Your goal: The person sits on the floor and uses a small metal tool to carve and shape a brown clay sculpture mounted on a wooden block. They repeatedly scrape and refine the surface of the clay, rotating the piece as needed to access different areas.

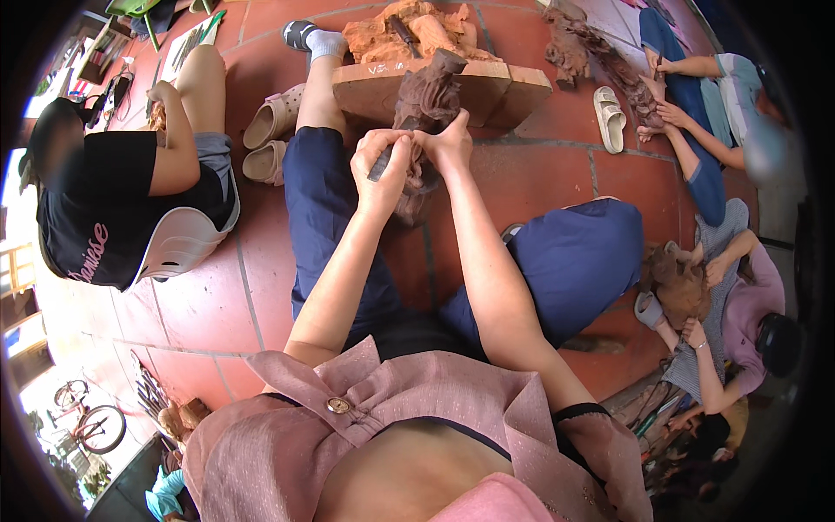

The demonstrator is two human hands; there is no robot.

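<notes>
Between my knees stands a dark brown wood carving (426, 96) with a knotted, deeply cut surface, its upper part tilted to the right. My right hand (447, 144) is closed round its right side, thumb toward the middle. On the left side my left hand (379, 170) pinches a small dark grey flat piece (380, 163), which looks like folded sandpaper, against the carving. My two hands nearly meet at the carving's middle. Its lower end shows below them, while my fingers hide part of the middle.
Just beyond is a thick wooden block (417, 87) bearing an orange-brown carving (435, 35) with a dark-handled tool (403, 36) on it. Pale clogs (274, 117) lie left, a cream sandal (610, 120) right. People sit on both sides; one at right holds another carving (683, 283).
</notes>
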